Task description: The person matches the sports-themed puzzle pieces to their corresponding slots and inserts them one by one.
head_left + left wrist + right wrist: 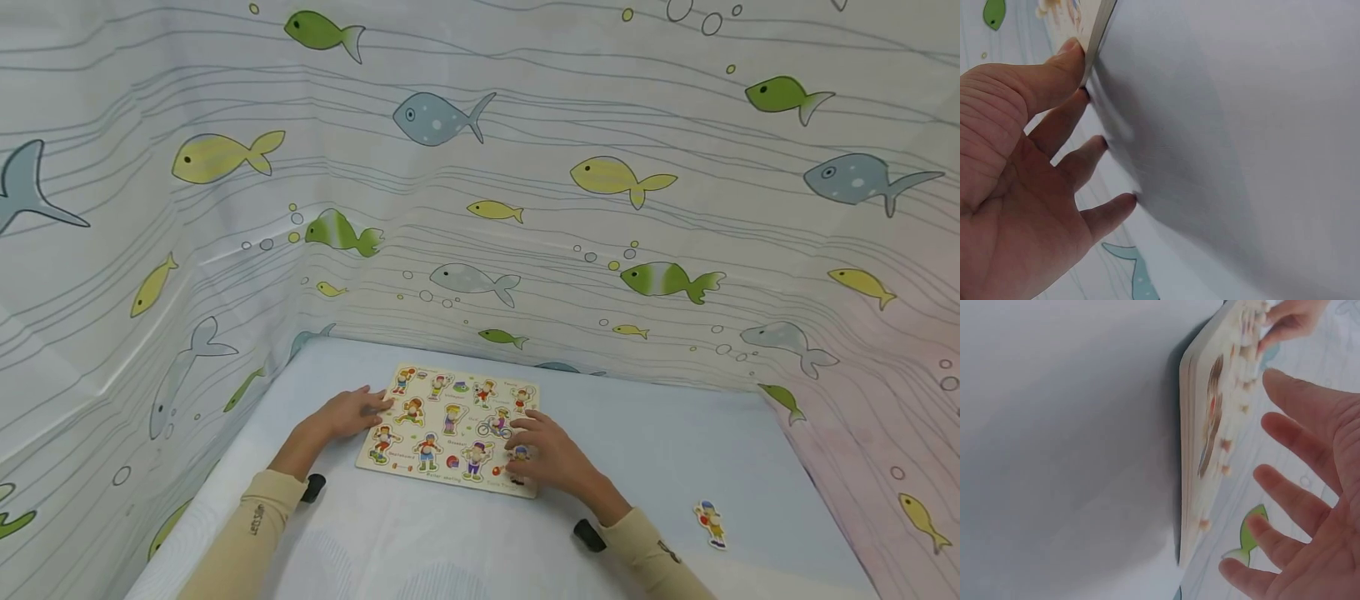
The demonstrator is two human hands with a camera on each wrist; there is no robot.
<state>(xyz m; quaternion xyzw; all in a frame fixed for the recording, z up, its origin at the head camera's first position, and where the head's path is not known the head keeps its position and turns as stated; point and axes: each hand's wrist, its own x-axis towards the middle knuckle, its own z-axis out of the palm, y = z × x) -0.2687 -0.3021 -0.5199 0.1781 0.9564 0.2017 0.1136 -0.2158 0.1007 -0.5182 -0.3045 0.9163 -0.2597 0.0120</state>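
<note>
A wooden puzzle board (431, 442) with several sports-figure pieces set in it lies on the table. My left hand (347, 412) is at the board's left edge. In the left wrist view its thumb and index finger pinch that edge, with the other fingers spread along the table. My right hand (551, 452) hovers over the board's right side with its fingers spread, partly covering the figures there. The right wrist view shows nothing between the fingers of that hand. One loose figure piece (708, 525) with a blue cap lies on the table to the right.
The pale blue and white tablecloth (645, 433) covers the table. A sheet printed with fish (472, 283) stands as walls around the back and both sides. A dark wrist strap part (589, 535) shows below the right wrist.
</note>
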